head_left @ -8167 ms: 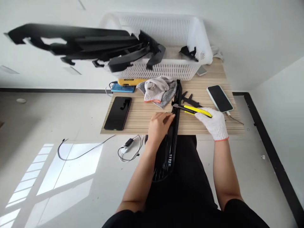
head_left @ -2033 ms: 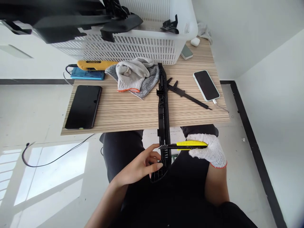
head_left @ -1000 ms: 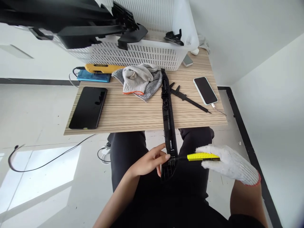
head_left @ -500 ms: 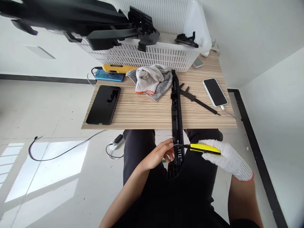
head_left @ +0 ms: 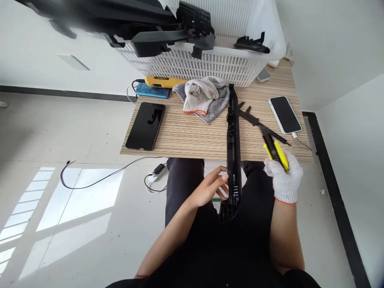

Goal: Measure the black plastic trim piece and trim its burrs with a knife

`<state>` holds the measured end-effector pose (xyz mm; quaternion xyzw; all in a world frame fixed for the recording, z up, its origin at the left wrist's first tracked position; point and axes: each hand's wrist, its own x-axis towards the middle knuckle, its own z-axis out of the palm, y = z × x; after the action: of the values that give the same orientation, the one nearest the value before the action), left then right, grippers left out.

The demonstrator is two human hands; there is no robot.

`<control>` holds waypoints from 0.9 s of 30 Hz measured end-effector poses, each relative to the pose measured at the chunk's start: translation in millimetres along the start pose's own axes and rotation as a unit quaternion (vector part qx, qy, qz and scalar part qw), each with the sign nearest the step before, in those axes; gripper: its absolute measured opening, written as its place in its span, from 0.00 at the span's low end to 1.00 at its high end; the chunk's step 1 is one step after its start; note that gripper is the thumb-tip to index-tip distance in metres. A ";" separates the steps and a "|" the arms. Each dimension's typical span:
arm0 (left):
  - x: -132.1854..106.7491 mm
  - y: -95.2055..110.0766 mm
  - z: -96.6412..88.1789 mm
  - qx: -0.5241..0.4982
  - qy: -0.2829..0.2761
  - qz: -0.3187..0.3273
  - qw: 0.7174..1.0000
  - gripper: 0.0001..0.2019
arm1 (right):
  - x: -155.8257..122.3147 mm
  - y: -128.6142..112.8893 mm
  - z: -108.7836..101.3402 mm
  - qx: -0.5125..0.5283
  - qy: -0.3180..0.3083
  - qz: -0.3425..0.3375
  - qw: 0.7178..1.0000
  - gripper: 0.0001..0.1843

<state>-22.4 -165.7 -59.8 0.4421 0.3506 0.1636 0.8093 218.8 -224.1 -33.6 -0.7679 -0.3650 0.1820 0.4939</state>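
A long black plastic trim piece lies across the table's front edge, its near end over my lap. My bare left hand holds its left side near that end, thumb against the edge and some fingertips hidden beneath. My right hand, in a white knit glove, is closed around a yellow and black utility knife. The knife is raised to the right of the trim piece, apart from it, its blurred tip pointing up and left. Just beyond the knife lies a black caliper on the table.
On the wooden table rest a dark tablet, a charging phone, a grey cloth with a white glove and a yellow tool. Behind them stands a white basket with black plastic parts jutting left.
My right hand has pulled the knife away from the trim piece, rightward and up, turning its tip toward the far side. My left hand stays at the piece. The view has shifted slightly left.
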 end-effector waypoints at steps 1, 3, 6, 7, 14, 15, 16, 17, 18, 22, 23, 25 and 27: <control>-4.2 2.2 -0.8 0.016 0.029 0.015 0.999 0.27 | 0.3 1.0 5.2 -0.006 -0.014 -0.020 1.000 0.22; -15.8 14.4 -2.8 0.070 0.118 0.050 0.989 0.24 | -0.1 1.7 10.6 -0.042 -0.035 -0.055 0.997 0.22; -22.5 60.5 -2.7 0.134 0.252 0.161 0.945 0.22 | -3.1 2.6 13.2 -0.039 -0.015 -0.060 0.997 0.22; -15.6 82.2 0.0 0.143 0.273 0.216 0.927 0.20 | -4.5 3.1 14.5 -0.009 0.008 -0.052 0.999 0.22; 166.8 178.9 62.2 0.525 0.072 0.353 0.771 0.23 | -6.4 1.7 29.8 0.267 0.224 0.022 0.937 0.16; 194.4 178.0 70.8 0.570 0.042 0.334 0.750 0.27 | -6.1 1.6 29.9 0.280 0.226 0.042 0.932 0.17; 218.4 175.8 77.5 0.601 0.019 0.302 0.740 0.30 | -6.1 2.1 29.1 0.288 0.222 0.058 0.930 0.18; 238.2 173.8 81.9 0.620 0.011 0.263 0.739 0.32 | -6.2 3.1 27.7 0.290 0.215 0.069 0.930 0.19; 253.8 172.9 84.1 0.628 0.021 0.228 0.744 0.33 | -6.6 4.7 25.7 0.288 0.203 0.074 0.933 0.20; 271.1 186.4 74.2 0.570 0.148 0.195 0.785 0.30 | -7.2 13.1 14.8 0.284 0.160 0.063 0.943 0.17; 262.1 191.2 68.8 0.549 0.161 0.219 0.791 0.28 | -6.4 15.2 12.0 0.288 0.161 0.064 0.942 0.16; 225.7 196.5 56.8 0.518 0.131 0.279 0.798 0.20 | -3.5 18.8 7.4 0.299 0.173 0.070 0.936 0.16; 168.4 191.0 44.4 0.495 0.075 0.329 0.801 0.14 | 0.7 21.3 4.2 0.305 0.183 0.073 0.932 0.17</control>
<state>135.9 10.5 43.7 0.8576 0.2775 0.2567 0.3488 224.7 -226.2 -54.4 -0.6247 -0.1379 0.1765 0.7480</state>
